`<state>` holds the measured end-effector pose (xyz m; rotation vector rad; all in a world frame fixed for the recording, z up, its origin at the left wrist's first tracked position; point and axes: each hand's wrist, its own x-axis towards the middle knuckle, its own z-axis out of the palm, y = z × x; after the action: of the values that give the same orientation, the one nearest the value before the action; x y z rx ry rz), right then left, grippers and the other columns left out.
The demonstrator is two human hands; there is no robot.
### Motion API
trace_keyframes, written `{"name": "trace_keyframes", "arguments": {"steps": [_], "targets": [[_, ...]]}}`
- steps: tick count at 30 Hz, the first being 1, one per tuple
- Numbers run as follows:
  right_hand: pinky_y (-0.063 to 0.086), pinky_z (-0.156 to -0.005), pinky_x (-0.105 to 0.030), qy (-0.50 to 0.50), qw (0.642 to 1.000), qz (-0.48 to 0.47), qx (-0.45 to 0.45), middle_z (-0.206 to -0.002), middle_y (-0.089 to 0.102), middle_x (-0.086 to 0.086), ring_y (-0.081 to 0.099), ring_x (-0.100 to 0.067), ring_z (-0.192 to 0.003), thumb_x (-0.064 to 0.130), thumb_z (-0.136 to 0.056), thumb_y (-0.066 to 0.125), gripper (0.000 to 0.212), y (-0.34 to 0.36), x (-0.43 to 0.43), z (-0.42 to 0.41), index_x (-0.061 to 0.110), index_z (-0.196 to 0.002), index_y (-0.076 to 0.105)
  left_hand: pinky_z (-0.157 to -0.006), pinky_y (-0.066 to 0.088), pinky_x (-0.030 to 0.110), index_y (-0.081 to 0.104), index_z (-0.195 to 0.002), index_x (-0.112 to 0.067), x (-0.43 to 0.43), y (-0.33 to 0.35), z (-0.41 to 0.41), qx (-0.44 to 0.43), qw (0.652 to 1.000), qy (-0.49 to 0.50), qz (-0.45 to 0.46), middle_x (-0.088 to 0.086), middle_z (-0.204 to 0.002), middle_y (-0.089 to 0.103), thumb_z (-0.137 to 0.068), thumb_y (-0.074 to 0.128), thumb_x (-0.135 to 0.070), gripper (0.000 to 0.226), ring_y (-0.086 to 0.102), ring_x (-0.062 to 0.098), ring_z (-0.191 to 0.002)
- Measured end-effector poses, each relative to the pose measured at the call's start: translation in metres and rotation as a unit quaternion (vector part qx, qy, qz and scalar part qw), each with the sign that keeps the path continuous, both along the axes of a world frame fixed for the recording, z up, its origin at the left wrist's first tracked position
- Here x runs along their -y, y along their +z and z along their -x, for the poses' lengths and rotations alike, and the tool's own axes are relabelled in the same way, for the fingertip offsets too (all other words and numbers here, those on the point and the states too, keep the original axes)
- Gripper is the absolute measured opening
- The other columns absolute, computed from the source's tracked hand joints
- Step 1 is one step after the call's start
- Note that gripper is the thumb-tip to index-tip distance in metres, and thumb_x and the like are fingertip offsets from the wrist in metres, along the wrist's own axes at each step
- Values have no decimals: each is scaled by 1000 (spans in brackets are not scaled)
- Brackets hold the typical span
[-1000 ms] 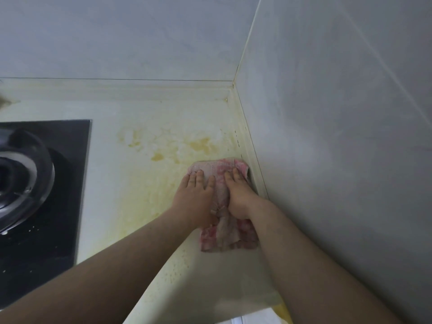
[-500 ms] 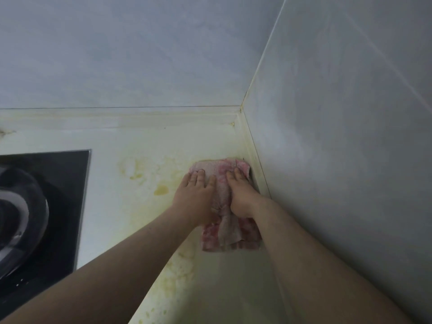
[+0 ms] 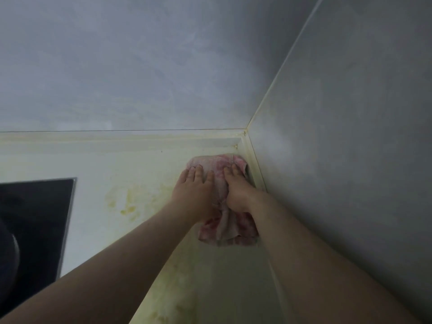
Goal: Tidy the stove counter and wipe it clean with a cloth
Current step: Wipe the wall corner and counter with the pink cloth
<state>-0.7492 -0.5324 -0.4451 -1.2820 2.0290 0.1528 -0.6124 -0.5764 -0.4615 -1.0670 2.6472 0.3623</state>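
You are pressing the pink cloth [image 3: 225,226] on the stained surface [image 3: 131,164] with your left hand [image 3: 194,195] and right hand [image 3: 236,195]. Both grips are lying flat, fingers straight. The cloth is sitting in the back right corner, its long axis pointing toward the back wall [image 3: 140,66].

the cloth [image 3: 226,232] lies on the tabletop [image 3: 117,160], before the back wall [image 3: 140,66] and just beside the right wall [image 3: 350,136]. on the cloth press the left grip [image 3: 194,192] and right grip [image 3: 236,190], side by side. the stove [image 3: 35,218] lies well left of the cloth.
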Motion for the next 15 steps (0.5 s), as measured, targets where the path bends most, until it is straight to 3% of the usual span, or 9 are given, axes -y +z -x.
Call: {"name": "trace_keyframes", "arguments": {"steps": [4, 11, 15], "targets": [[4, -123, -36, 5, 1000, 2, -19, -159, -28, -1, -17, -21, -149, 36, -83, 74, 115, -8, 27, 5, 16, -154, -14, -121, 3, 44, 0, -155, -13, 20, 1, 11, 0, 1000, 10, 2, 23, -160, 2, -78, 49, -74, 109, 6, 32, -149], [4, -122, -34, 29, 999, 15, -35, -161, -23, -4, -14, -21, -150, 38, -83, 72, 112, -12, 54, 17, 15, -155, -10, -121, 5, 45, 3, -154, -12, 47, 4, 23, 3, 1000, 9, -3, 23, -160, 4, -78, 58, -67, 109, 5, 32, -149], [4, -121, -34, 22, 998, 32, -40, -162, -20, -3, -12, -22, -150, 28, -88, 66, 101, -16, 53, 19, 17, -156, -7, -121, 5, 45, 4, -154, -10, 44, 0, 28, -9, 1000, 15, 2, 25, -159, 6, -84, 51, -58, 97, 7, 35, -148]]}}
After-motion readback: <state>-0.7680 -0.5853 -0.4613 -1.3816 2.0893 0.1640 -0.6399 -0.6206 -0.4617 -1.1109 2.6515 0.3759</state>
